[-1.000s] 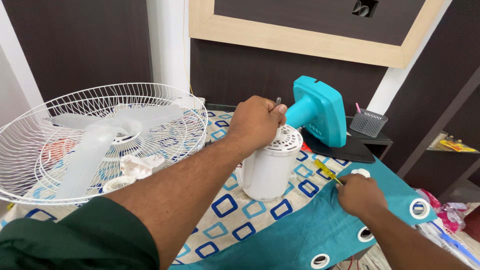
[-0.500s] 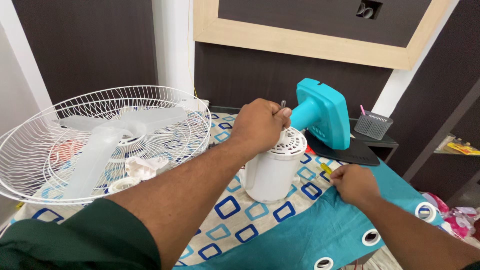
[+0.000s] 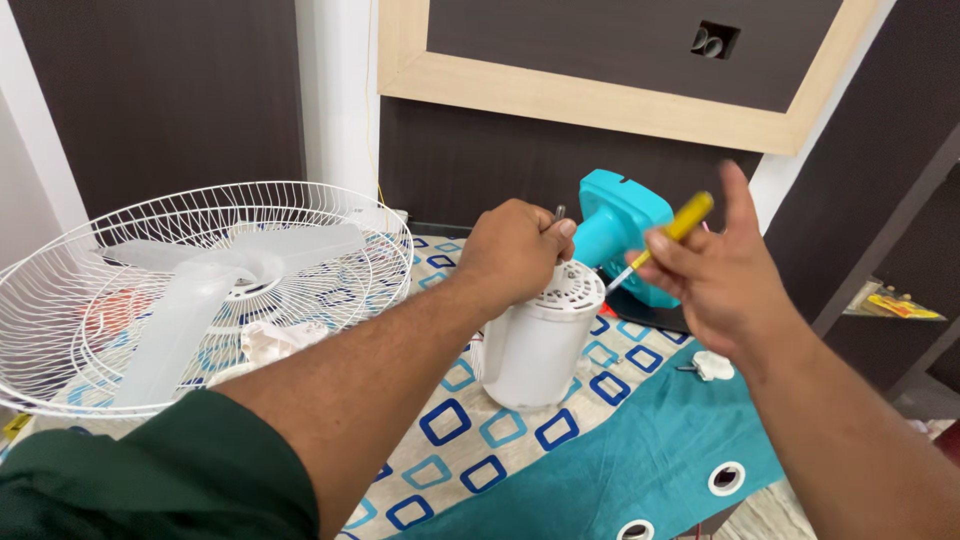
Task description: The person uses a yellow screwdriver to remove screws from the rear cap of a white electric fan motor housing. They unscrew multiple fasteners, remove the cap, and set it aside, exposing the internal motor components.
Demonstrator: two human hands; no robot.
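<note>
On the patterned cloth my left hand is gripping the white motor housing top, standing beside the fan cage; my right hand is pinching a yellow screwdriver above it.

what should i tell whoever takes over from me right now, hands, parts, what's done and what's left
Left hand: grip closed over the top of the white cylindrical plastic fan motor housing, which stands upright on the blue-and-white square-patterned cloth; a thin metal shaft pokes up by the fingers.
Right hand: raised off the table, holding a yellow-handled screwdriver, tip aimed toward the housing top but not touching it.
Nearby: white wire fan guard with pale blades at the left, turquoise plastic fan part behind the housing, small white piece on the teal curtain.
Done: guard and blades are off the motor.
Left: probably the housing top; any screws are hidden.
</note>
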